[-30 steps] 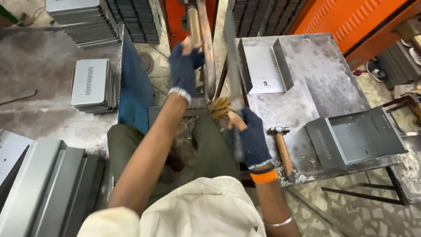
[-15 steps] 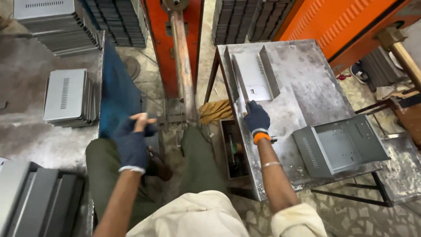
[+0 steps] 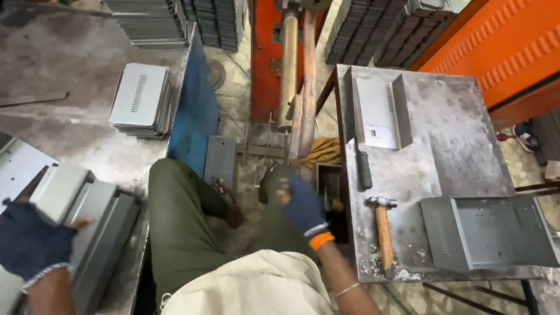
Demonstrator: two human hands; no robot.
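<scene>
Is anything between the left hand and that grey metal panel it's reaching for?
Nothing visible. The left hand is already on the near end of the top grey metal panel in the row at the lower left, with its thumb against the panel's edge.

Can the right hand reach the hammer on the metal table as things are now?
Probably yes: the right hand hangs empty beside the table edge, and the hammer lies uncovered close by.
</scene>
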